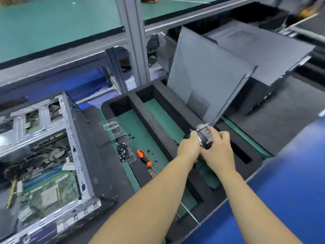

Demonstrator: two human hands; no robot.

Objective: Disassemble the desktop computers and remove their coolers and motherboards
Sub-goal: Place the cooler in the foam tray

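Both hands, left hand (189,148) and right hand (217,147), grip the cooler (204,136) between curled fingers, above the foam tray (158,124), right of the open computer (45,166).

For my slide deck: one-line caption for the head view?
Both hands hold a removed cooler over the foam tray, opened computer at left.
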